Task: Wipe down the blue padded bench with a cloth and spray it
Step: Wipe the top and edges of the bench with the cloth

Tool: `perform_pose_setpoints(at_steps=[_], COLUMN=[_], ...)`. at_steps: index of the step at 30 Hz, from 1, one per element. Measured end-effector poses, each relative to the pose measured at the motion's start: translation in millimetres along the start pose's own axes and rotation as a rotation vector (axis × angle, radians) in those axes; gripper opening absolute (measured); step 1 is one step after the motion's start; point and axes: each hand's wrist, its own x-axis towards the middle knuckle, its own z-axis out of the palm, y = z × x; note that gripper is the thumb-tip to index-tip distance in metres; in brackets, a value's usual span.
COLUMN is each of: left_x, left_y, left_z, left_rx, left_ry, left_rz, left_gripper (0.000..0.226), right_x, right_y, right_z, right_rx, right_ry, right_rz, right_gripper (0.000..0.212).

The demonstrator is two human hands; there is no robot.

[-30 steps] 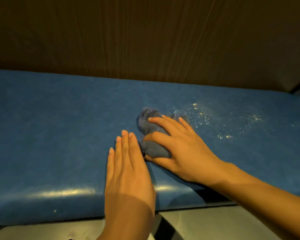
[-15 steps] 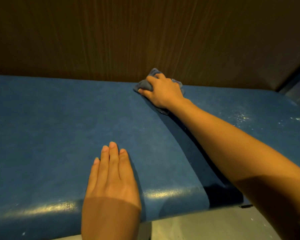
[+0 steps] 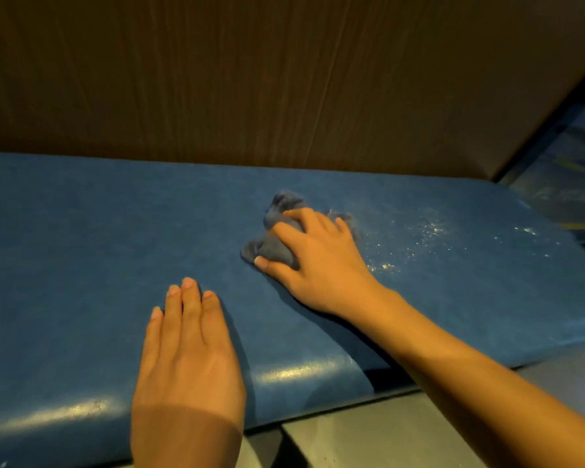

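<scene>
The blue padded bench runs across the view, against a wall. My right hand presses a crumpled grey-blue cloth onto the middle of the bench top, fingers curled over it. Shiny droplets of spray speckle the padding just right of the cloth. My left hand lies flat on the bench near its front edge, fingers together, holding nothing. No spray bottle is in view.
A dark wood-grain wall rises right behind the bench. A grey floor shows below the front edge. A dark gap with a glassy surface lies beyond the bench's right end.
My right hand has pulled the cloth back from the wall edge to the middle of the bench, after pushing it out there a moment before. The left hand stays flat.
</scene>
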Motion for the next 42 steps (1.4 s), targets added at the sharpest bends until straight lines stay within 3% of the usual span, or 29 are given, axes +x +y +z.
perform_pose_setpoints(at_steps=[7, 13, 18, 31, 37, 42], left_x=[3.3, 7.7, 12.3, 9.2, 8.5, 8.5], left_y=[17.0, 54.9, 77.9, 80.0, 75.8, 77.0], left_z=[-0.9, 3.1, 12.9, 21.8, 21.3, 19.6], left_rx=[-0.078, -0.227, -0.163, -0.023, 0.001, -0.012], left_ry=[0.049, 0.085, -0.009, -0.091, -0.102, -0.100], left_rz=[-0.015, 0.104, 0.113, 0.167, 0.191, 0.181], left_gripper=[0.056, 0.050, 0.055, 0.048, 0.048, 0.049], right_x=[-66.5, -77.1, -44.8, 103.6, 105.0, 62.8], right_y=[-5.4, 24.8, 48.3, 90.1, 125.3, 136.9], right_z=[-5.6, -3.3, -15.5, 11.9, 1.0, -11.1], right_rx=[0.008, 0.009, 0.118, -0.027, -0.049, -0.062], right_ry=[0.044, 0.035, -0.086, 0.016, -0.043, -0.039], right_rz=[-0.085, -0.211, -0.083, 0.164, 0.261, 0.227], right_gripper=[0.041, 0.038, 0.049, 0.048, 0.051, 0.051])
